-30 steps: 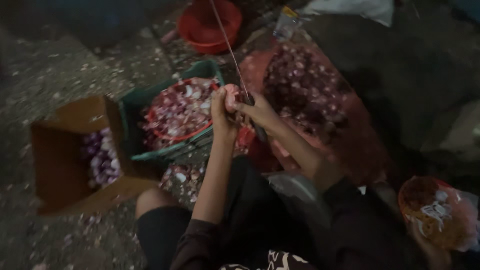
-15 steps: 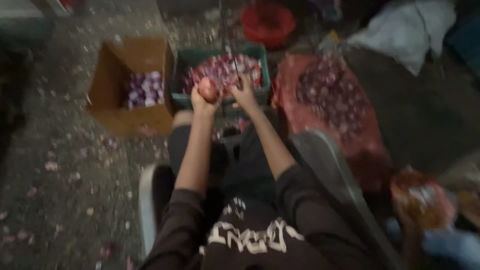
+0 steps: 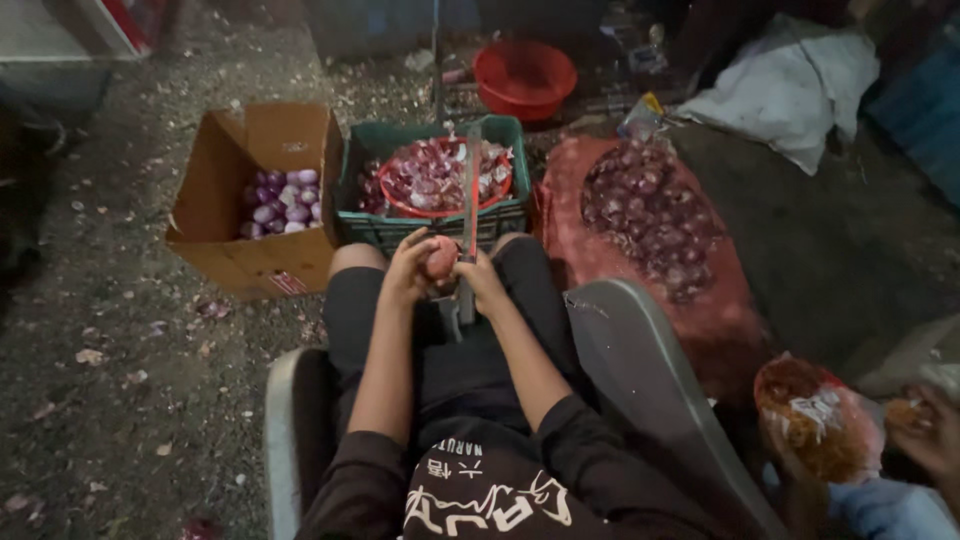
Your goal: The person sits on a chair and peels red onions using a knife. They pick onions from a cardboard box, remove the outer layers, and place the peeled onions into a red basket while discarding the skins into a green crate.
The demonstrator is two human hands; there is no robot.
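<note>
I sit in a grey chair with my knees apart. My left hand point(image 3: 408, 268) and my right hand point(image 3: 480, 280) together hold one red onion point(image 3: 440, 256) just above my knees. The onion rests against an upright metal blade point(image 3: 470, 200) that stands between my legs. Just beyond my knees is a green crate point(image 3: 365, 228) holding a red bowl point(image 3: 400, 205) of onion peels. Left of the crate, a cardboard box point(image 3: 215, 215) contains peeled purple onions point(image 3: 280, 200).
A red mesh sack point(image 3: 580, 240) with unpeeled onions point(image 3: 650, 215) lies at my right. A red basin point(image 3: 525, 75) sits behind the crate, a white sack point(image 3: 790, 85) at far right. Another person's hand point(image 3: 930, 430) and a bag of peels point(image 3: 815, 425) are at bottom right. Peel scraps litter the ground.
The view has swung and steadied, so the box and crate now lie straight ahead. Both hands stay together on the onion at the blade.
</note>
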